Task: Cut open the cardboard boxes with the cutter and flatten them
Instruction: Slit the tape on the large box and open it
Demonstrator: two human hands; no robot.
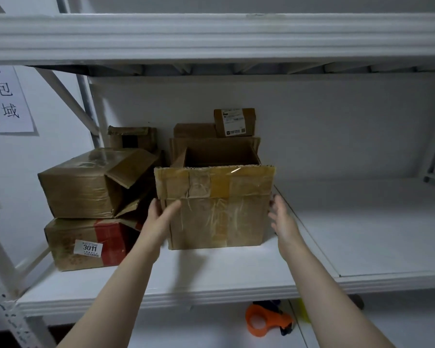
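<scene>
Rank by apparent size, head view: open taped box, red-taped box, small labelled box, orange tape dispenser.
1. open taped box
2. red-taped box
3. small labelled box and orange tape dispenser: alike; box sits farther back, so unranked.

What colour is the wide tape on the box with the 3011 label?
Red; the tape on the 3011 box shows best in the head view.

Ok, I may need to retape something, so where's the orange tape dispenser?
The tape dispenser lies at the bottom centre of the head view, on the level below the shelf, just left of the right forearm.
</scene>
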